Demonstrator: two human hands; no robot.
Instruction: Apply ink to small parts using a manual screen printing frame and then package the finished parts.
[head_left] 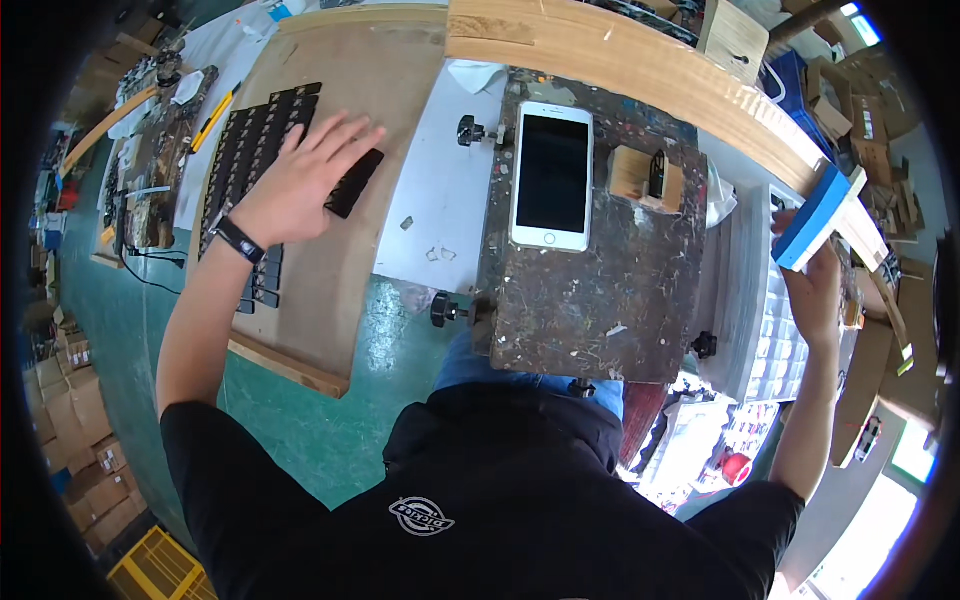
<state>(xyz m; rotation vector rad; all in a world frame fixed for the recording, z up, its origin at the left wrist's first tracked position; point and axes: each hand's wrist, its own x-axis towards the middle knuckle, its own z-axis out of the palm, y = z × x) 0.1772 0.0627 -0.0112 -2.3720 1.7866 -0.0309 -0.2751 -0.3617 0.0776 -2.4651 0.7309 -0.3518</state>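
Fingers fanned, the left hand (295, 185) partly hides a black strip (357, 180) at its right, long axis slanting away and rightward; any grip cannot be told. Beyond, the right hand (815, 295), also unreadable, disappears partly behind a blue block (812, 217).

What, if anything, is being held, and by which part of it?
Cannot be told: the left grip lies spread over a black piece; the blue block partly hides the right grip.
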